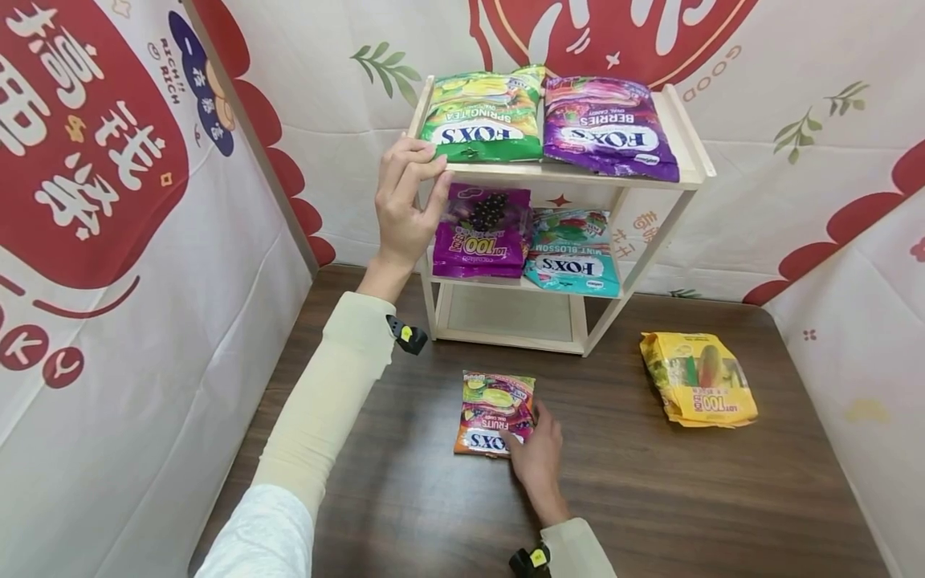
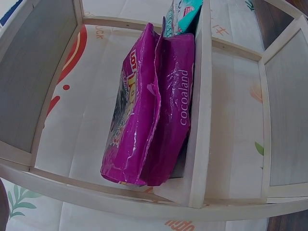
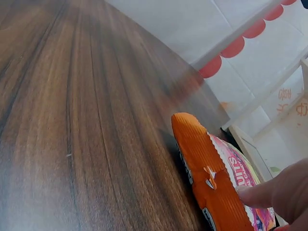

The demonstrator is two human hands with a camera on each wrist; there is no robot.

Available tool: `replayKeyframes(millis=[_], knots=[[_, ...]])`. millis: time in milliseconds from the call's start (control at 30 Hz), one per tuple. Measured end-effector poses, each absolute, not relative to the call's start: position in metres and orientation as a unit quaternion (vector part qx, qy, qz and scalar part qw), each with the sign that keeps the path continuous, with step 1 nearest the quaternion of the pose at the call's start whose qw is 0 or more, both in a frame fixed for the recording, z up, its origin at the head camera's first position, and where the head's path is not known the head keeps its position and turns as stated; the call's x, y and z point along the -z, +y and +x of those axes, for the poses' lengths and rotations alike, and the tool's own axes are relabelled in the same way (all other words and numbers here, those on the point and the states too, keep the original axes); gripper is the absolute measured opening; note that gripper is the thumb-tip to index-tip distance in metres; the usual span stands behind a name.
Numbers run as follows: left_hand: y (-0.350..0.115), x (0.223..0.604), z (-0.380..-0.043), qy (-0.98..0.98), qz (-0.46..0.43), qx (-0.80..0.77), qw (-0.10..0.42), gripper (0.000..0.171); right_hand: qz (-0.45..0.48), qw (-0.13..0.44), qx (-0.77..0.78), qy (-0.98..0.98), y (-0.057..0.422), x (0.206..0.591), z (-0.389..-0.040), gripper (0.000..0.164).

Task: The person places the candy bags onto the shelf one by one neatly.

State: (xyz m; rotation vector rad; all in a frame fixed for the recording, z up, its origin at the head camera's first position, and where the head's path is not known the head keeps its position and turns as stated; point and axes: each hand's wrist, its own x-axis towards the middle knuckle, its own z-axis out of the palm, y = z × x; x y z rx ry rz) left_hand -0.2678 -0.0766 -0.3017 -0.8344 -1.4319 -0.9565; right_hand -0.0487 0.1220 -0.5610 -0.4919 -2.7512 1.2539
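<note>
My left hand (image 1: 408, 197) is at the top left corner of a small wooden shelf (image 1: 614, 178), bent fingers over the top board's front edge and thumb below it. Right behind those fingertips lies a green Fox's Spring Tea candy bag (image 1: 482, 116). On the table, my right hand (image 1: 538, 453) grips the right side of a Fox's Fruits candy bag (image 1: 495, 409), thumb on its printed front. The right wrist view shows the thumb (image 3: 269, 192) pressing near the bag's orange end seal (image 3: 204, 178); the other fingers are mostly hidden there.
A purple Fox's Berries bag (image 1: 610, 128) lies on the top board. The middle board holds a purple Lot 100 bag (image 1: 480, 233) and a teal Fox's Mint Blossom bag (image 1: 574, 253). A yellow Lot 100 bag (image 1: 697, 381) lies on the brown table (image 1: 650, 498) at right.
</note>
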Motion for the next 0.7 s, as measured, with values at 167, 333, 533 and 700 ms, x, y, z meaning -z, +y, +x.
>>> replayKeyframes(millis=[167,333,533,700], knots=[[-0.077,0.301,-0.268,-0.611,-0.357,0.408,0.577,0.015,-0.169,0.022,-0.414,-0.894,0.122,0.563,-0.051,0.073],[-0.077,0.301,-0.268,-0.609,-0.355,0.409,0.579,0.015,-0.178,0.027,-0.440,-0.880,0.124,0.569,-0.053,0.062],[-0.077,0.301,-0.268,-0.608,-0.355,0.409,0.581,0.014,-0.190,0.040,-0.483,-0.854,0.129,0.571,-0.053,0.048],[-0.077,0.302,-0.268,-0.607,-0.356,0.410,0.580,0.014,-0.204,0.045,-0.523,-0.826,0.131,0.571,-0.051,0.037]])
